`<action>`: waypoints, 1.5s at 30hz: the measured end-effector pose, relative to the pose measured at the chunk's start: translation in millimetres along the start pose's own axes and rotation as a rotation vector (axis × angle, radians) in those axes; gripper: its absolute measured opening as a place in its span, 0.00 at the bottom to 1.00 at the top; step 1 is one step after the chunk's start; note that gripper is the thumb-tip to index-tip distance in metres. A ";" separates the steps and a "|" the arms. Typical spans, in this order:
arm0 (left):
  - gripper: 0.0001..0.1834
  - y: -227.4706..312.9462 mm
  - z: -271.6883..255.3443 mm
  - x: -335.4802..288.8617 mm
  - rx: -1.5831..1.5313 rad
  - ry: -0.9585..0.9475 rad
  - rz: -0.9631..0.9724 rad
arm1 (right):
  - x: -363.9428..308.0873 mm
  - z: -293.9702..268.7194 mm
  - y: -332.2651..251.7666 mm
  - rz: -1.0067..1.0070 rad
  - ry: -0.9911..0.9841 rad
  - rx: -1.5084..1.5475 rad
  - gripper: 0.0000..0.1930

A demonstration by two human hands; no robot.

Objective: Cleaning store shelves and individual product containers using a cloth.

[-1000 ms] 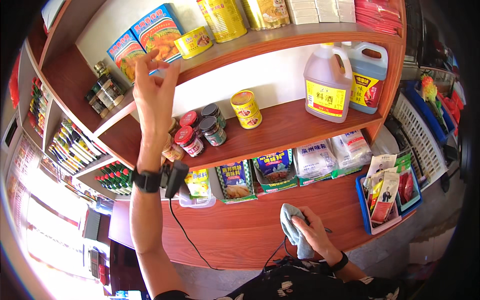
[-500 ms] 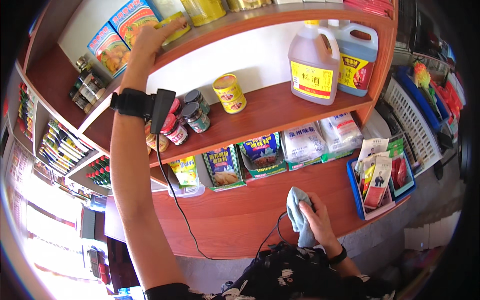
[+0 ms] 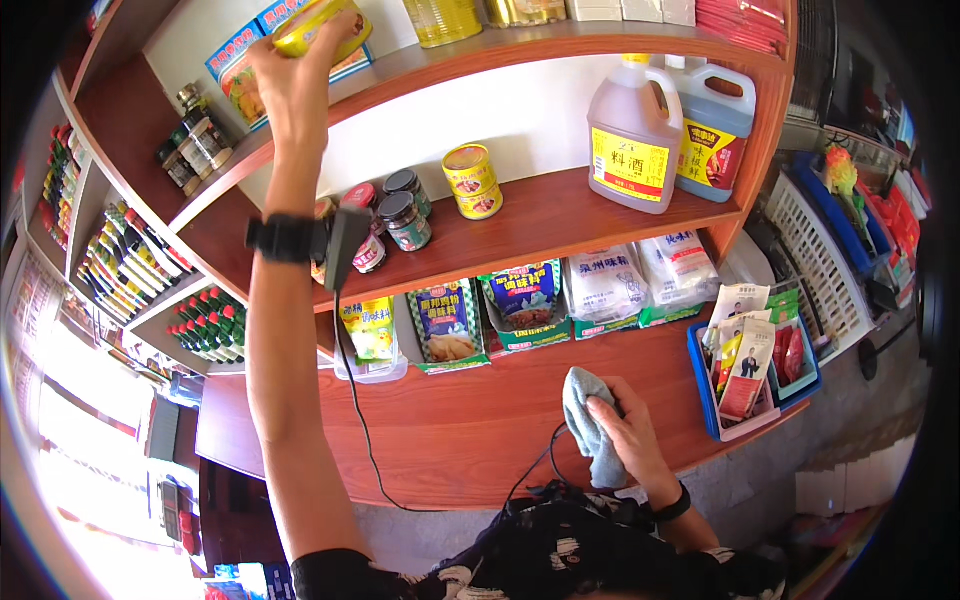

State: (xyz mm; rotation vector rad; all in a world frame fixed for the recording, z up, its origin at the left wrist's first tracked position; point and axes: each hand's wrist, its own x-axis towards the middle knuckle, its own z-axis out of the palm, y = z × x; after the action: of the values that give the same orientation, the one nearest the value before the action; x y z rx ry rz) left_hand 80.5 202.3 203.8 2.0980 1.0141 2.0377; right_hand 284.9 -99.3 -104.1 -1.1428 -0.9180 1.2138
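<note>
High at the left, my left hand (image 3: 292, 90) grips a yellow tin can (image 3: 300, 32) from the front, its fingers closed round the can's side. The can is tilted and held in front of blue picture boxes (image 3: 240, 82) on the upper shelf (image 3: 480, 58). A black band and a dark device with a cable sit on my left wrist. Low in front of my body, my right hand (image 3: 632, 432) is closed on a folded grey-blue cloth (image 3: 590, 425), held above the wooden counter (image 3: 470, 420).
On the middle shelf stand two stacked yellow cans (image 3: 470, 182), several small jars (image 3: 405, 222) and two large jugs (image 3: 632, 135). Seasoning bags (image 3: 445, 325) line the level below. A blue basket (image 3: 712, 400) of packets sits at the counter's right end. The cable (image 3: 365, 430) hangs across the counter.
My left hand has raised the yellow can up and leftward from near the upper shelf's edge, tilting it. My right hand keeps the cloth in nearly the same place. The view has shifted slightly.
</note>
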 end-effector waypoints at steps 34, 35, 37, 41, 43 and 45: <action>0.49 42.3 -45.3 -316.7 -0.509 -0.350 -0.173 | 56.8 80.9 -85.0 -0.375 -0.158 0.116 0.21; 0.49 40.7 -44.2 -315.1 -0.565 -0.348 -0.124 | 57.8 81.3 -83.2 -0.365 -0.165 0.115 0.21; 0.49 41.3 -44.4 -314.8 -0.621 -0.345 -0.081 | 61.0 80.7 -78.7 -0.240 -0.180 0.217 0.20; 0.58 46.6 -46.1 -317.9 -0.796 -0.383 -0.335 | 56.1 84.7 -77.7 -0.329 -0.156 0.178 0.23; 0.59 52.4 -36.4 -323.2 -0.939 -0.204 -0.663 | 53.8 80.2 -69.7 -0.408 -0.156 0.037 0.25; 0.58 61.1 -38.1 -319.0 -1.166 -0.165 -0.949 | 52.7 81.4 -55.7 -0.625 -0.091 -0.135 0.27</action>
State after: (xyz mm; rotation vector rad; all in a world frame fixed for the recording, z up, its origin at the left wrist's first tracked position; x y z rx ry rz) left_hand 96.9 -12.1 -42.6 0.8722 0.4042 1.3264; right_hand 226.6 -33.3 -35.1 -0.8108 -1.3195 0.7023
